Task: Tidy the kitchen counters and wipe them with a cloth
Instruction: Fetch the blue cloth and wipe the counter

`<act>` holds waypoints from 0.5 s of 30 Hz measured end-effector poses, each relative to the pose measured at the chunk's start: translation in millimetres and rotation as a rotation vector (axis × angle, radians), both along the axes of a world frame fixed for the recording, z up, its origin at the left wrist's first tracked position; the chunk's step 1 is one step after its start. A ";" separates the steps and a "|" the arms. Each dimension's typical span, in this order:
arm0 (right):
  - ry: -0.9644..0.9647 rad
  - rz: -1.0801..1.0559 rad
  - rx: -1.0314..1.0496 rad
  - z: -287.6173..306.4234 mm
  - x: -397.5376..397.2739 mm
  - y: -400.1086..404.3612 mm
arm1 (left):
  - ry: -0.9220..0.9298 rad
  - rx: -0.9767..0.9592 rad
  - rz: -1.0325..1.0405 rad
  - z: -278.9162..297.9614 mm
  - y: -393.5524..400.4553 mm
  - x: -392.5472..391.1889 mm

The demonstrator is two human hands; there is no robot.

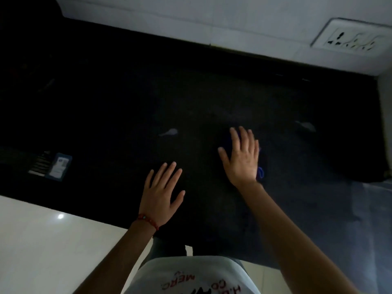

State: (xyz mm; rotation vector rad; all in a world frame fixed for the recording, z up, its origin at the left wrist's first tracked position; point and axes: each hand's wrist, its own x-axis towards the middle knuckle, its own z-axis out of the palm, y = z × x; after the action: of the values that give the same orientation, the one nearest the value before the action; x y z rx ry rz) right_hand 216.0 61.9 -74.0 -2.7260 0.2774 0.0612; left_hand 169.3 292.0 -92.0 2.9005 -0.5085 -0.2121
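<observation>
Here, head view only: a dark stone kitchen counter point(212, 98) runs from the near edge to a white tiled wall point(212, 22) with a wall socket point(347, 39) at its far right.

Right hand point(241, 158) lies flat, fingers spread, pressing a dark blue cloth point(260, 172) onto the counter right of centre. Most of the cloth is hidden under the palm; only a blue fringe shows at the wrist side. Hand is motion-blurred.

Left hand point(163, 194) is open and empty, palm down near the near edge, a red bead bracelet point(148, 220) on its wrist.

Two pale smears or scraps: one point(169, 132) left of the cloth, another point(306, 125) towards the right end. Too dim to tell which. A small blue-edged card or packet point(58, 167) sits near the left end, close to the near edge.

Risks, as I judge them:
- Light is poor, so patches of dark stone could be missed.
- A flat open palm does not grip; the cloth could bunch or slip out.
- A wide sweep leftwards could push the card off the near edge.
- A wet cloth carried up the wall could reach the socket.
</observation>
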 end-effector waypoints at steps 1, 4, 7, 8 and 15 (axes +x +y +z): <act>0.003 0.096 0.000 -0.9 -4.7 11.1 | 0.004 -0.001 0.037 0.9 0.2 0.6; -0.004 0.415 -0.044 -3.4 -21.7 40.8 | 0.008 -0.005 0.205 2.4 12.5 8.2; 0.018 0.637 -0.058 -4.8 -7.8 58.2 | 0.012 0.031 0.294 2.6 37.9 23.6; 0.023 0.659 -0.055 -4.4 4.4 61.8 | 0.010 0.047 0.293 2.0 48.5 29.3; 0.005 0.093 0.039 -2.1 77.8 134.8 | -0.020 0.057 0.206 -2.3 95.2 63.2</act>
State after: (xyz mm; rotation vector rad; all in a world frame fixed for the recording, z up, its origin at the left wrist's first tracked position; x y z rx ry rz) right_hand 293.8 196.6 -76.2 -2.6988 0.1497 0.0987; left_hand 232.4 387.1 -94.3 2.9857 -0.2069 -0.1701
